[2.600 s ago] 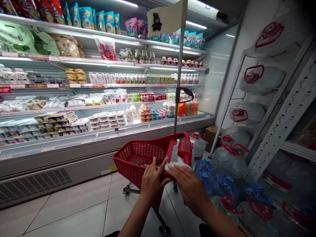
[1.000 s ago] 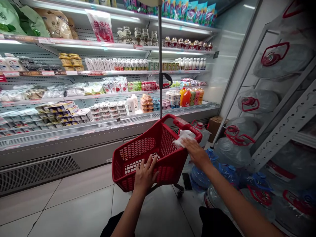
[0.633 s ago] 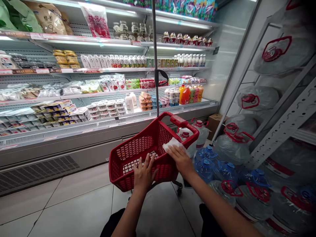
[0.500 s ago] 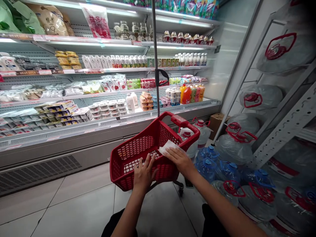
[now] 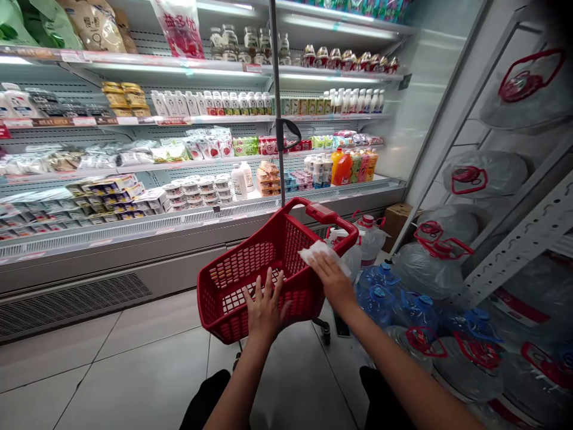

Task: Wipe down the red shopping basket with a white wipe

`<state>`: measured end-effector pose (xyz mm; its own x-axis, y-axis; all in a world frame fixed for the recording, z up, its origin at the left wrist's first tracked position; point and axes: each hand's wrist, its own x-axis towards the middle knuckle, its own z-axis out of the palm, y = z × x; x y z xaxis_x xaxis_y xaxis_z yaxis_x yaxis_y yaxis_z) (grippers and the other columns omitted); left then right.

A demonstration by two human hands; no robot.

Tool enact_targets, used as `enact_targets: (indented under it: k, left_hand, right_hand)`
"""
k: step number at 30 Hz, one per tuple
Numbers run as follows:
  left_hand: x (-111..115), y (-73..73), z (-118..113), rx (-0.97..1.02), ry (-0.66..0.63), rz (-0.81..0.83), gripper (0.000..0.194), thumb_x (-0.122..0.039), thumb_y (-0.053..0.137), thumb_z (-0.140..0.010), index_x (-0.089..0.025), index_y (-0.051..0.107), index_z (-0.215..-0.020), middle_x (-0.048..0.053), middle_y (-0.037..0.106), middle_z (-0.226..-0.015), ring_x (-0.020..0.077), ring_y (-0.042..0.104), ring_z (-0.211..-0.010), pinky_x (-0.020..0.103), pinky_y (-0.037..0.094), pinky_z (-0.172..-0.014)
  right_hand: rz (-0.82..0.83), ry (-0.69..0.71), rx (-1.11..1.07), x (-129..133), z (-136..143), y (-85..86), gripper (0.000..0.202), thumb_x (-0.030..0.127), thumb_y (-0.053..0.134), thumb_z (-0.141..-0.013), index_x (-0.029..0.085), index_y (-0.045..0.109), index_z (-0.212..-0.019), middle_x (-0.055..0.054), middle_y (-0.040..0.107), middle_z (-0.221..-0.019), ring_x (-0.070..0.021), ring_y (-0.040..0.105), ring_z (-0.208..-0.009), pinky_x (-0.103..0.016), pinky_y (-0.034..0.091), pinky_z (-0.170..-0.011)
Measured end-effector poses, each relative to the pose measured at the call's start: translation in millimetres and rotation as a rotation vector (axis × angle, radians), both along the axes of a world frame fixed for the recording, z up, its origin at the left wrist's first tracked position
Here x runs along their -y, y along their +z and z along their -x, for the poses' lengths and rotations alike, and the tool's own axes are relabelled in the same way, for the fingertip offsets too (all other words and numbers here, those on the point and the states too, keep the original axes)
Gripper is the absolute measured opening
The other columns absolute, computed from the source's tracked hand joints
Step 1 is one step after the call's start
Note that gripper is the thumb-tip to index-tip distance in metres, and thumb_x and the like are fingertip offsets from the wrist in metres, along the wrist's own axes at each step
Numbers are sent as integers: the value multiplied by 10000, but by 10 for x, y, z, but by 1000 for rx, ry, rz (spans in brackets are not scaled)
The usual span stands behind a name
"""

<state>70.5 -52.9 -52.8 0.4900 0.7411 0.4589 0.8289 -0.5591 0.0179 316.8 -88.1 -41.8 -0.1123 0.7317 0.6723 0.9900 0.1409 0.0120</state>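
A red plastic shopping cart [image 5: 215, 280] with lattice walls stands in front of me, its handle end at the upper right. My left hand [image 5: 265, 307] has its fingers spread at the cart's near side, fingertips by the rim. Under my right hand [image 5: 332, 278] is a crumpled white wipe [image 5: 316, 249], pressed on the cart's near rim close to the handle [image 5: 324, 214]. The right fingers lie over the wipe; its underside is hidden.
An open refrigerated display [image 5: 179, 230] with dairy and drinks runs behind the cart. Large water jugs [image 5: 465, 358] and blue-capped bottles [image 5: 378, 298] crowd the right, beside a metal rack [image 5: 505, 251]. A phone [image 5: 341, 324] lies on the tiled floor [image 5: 147, 370].
My right hand has slid with the wipe along the rim, slightly up and right toward the handle. The left hand stays at the near side, and the view has shifted a little.
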Motion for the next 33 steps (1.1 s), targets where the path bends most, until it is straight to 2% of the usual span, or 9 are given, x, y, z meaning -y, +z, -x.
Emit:
enact_targets:
  k: [3, 6, 9, 13, 16, 23, 25, 29, 33]
  left_hand:
    - [3, -14, -60, 17, -2, -3, 858, -458, 527, -1022, -350, -8, -1684, 78, 133, -1760, 421, 272, -1576, 752, 200, -1217]
    - [-35, -18, 5, 16, -41, 9, 876, -467, 503, -1030, -283, -47, -1687, 92, 165, -1753, 352, 298, -1580, 633, 272, -1250]
    - [-80, -17, 241, -7, -103, 12, 859, -477, 508, -1031, -263, 8, -1695, 82, 232, -1739, 304, 322, -1576, 523, 289, -1276]
    - [-85, -41, 576, 4, -57, -7, 751, -464, 491, -1044, -359, 117, -1688, 42, 305, -1716, 334, 360, -1556, 581, 235, -1288]
    - [-55, -77, 612, 17, -36, 23, 759, -477, 475, -1048, -355, 86, -1688, 40, 319, -1707, 342, 410, -1527, 590, 297, -1257]
    - [-25, -107, 390, 5, -54, 47, 825, -472, 456, -1047, -277, -20, -1692, 59, 257, -1722, 322, 385, -1543, 568, 305, -1249]
    - [-29, -121, 375, 6, -54, 42, 840, -457, 459, -1044, -258, -39, -1691, 68, 254, -1724, 319, 381, -1545, 562, 306, -1249]
    - [-44, -190, 355, 20, -50, 32, 840, -482, 454, -1040, -249, -16, -1695, 71, 238, -1732, 341, 378, -1544, 563, 344, -1223]
    - [-45, -239, 298, 23, -29, 33, 821, -507, 413, -1050, -244, -23, -1695, 73, 195, -1742, 354, 366, -1549, 578, 382, -1189]
  right_hand:
    - [32, 82, 17, -111, 460, -168, 687, 40, 427, -949, 199, 417, -1618, -57, 449, -1650, -234, 368, -1550, -460, 386, -1263]
    - [55, 166, 57, -172, 586, -183, 645, 47, 436, -963, 192, 456, -1591, -55, 470, -1637, -218, 418, -1522, -444, 410, -1248]
    - [74, 212, 113, -187, 298, -49, 642, 32, 416, -972, 205, 459, -1589, -36, 470, -1636, -196, 434, -1512, -449, 359, -1280]
    - [43, 94, 69, -199, -315, 144, 713, -8, 362, -955, 268, 433, -1608, -7, 454, -1643, -191, 407, -1530, -472, 314, -1300]
    - [2, 16, 1, -234, -413, 114, 729, -30, 333, -936, 247, 451, -1600, -34, 472, -1632, -202, 390, -1540, -489, 325, -1291]
    - [76, 157, 17, -156, 636, -288, 663, 21, 346, -964, 235, 494, -1574, -7, 504, -1611, -184, 436, -1512, -378, 338, -1286]
    - [116, 220, 41, -130, 734, -306, 654, 47, 345, -985, 250, 455, -1597, 12, 474, -1632, -172, 409, -1526, -374, 309, -1302]
    - [119, 253, 85, -217, 255, -153, 673, 28, 381, -966, 271, 463, -1589, 6, 529, -1593, -161, 464, -1490, -430, 329, -1301]
    - [73, 82, 25, -343, -395, 32, 662, 1, 318, -967, 235, 523, -1551, -34, 504, -1613, -193, 454, -1500, -452, 317, -1302]
